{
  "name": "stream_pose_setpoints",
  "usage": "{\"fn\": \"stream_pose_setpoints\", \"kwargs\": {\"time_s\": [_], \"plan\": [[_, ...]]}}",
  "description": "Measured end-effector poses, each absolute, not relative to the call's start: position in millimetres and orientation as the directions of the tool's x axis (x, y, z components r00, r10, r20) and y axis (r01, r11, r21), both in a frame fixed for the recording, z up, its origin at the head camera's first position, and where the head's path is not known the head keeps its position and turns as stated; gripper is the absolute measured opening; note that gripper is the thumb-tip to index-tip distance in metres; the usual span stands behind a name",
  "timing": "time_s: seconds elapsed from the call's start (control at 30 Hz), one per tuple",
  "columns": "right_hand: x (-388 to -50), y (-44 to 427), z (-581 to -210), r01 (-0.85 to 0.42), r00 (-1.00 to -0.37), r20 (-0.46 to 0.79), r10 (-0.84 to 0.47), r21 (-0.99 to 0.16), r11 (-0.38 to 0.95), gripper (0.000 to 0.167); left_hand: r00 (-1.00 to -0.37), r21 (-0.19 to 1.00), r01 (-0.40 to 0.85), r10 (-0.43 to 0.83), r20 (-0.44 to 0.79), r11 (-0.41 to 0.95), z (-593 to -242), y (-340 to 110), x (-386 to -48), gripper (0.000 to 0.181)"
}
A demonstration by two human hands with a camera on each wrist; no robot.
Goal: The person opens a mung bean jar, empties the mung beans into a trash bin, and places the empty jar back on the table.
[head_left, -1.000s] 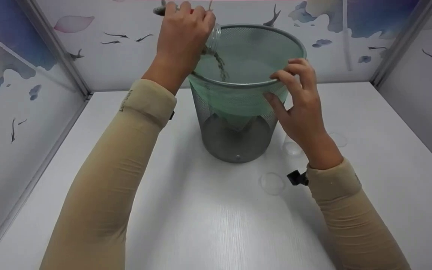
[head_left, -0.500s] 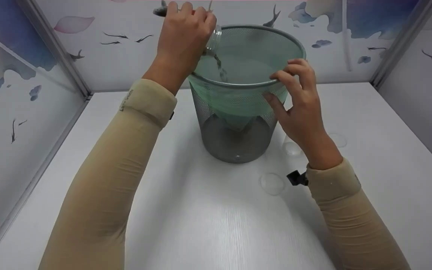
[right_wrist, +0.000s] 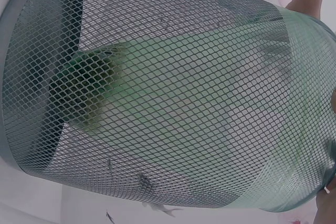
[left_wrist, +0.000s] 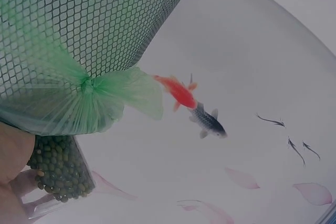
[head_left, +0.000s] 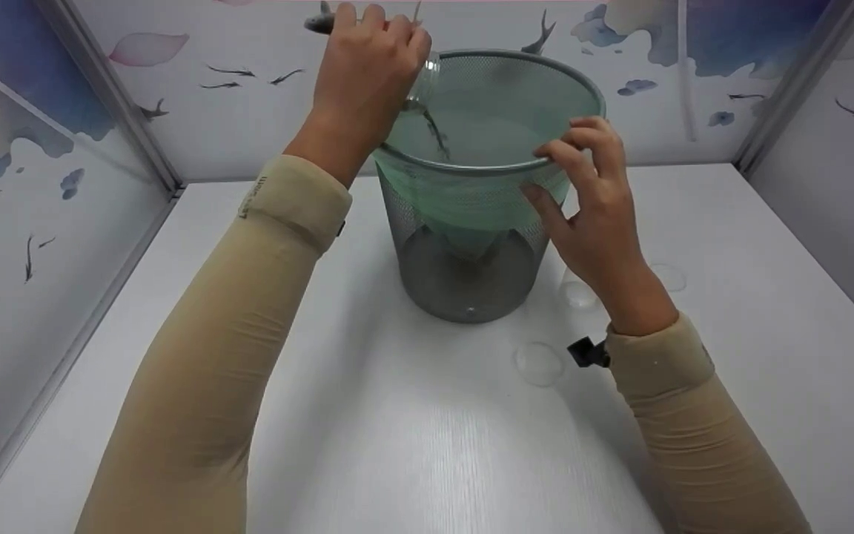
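In the head view my left hand (head_left: 368,85) grips a clear jar (head_left: 429,74), tipped over the left rim of a grey mesh wastebasket (head_left: 471,289). A thin stream of small dark green beans (head_left: 436,132) falls from its mouth. More beans (left_wrist: 60,166) fill the jar in the left wrist view. A green plastic bag (head_left: 464,204) lines the basket and folds over its rim; its knot (left_wrist: 88,85) sits outside. My right hand (head_left: 597,200) holds the near right rim, fingers curled over it, thumb below. Through the mesh, a dark heap (right_wrist: 86,85) shows in the bag's bottom.
A clear round lid (head_left: 538,363) lies on the white table (head_left: 397,460) in front of the basket. Another clear disc (head_left: 670,277) and a clear container (head_left: 579,294), partly hidden, lie by the right wrist. Printed panels (head_left: 249,126) enclose the table's back and sides.
Beans keep falling from the jar, and the stream looks thinner now. The left hand has shifted very slightly to the right; the right hand stays on the rim.
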State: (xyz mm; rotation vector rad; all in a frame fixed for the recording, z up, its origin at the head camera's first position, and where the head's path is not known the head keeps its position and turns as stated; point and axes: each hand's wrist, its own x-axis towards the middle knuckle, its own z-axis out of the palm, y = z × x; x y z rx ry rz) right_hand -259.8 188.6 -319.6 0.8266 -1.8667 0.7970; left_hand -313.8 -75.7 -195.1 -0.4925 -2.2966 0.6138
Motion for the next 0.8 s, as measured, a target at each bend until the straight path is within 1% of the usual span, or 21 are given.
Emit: {"fn": "stream_pose_setpoints", "kwargs": {"time_s": [0.2,0.43,0.8], "plan": [[-260.4,188.1,-319.2,-0.816,-0.346,0.914,-0.214,-0.181,0.549,0.032,-0.687,-0.558,0.168,0.503,0.525,0.813,-194.7,-74.7,-313.3,0.035],[-259.4,188.2,-320.2,-0.810,-0.359,0.908,-0.215,-0.189,0.555,0.031,-0.688,-0.565,0.173,0.509,0.517,0.807,-194.1,-74.2,-313.6,0.036],[-259.2,187.5,-319.1,-0.806,-0.356,0.910,-0.211,-0.185,0.562,0.031,-0.682,-0.590,0.171,0.527,0.507,0.789,-192.7,-73.0,-313.2,0.034]]}}
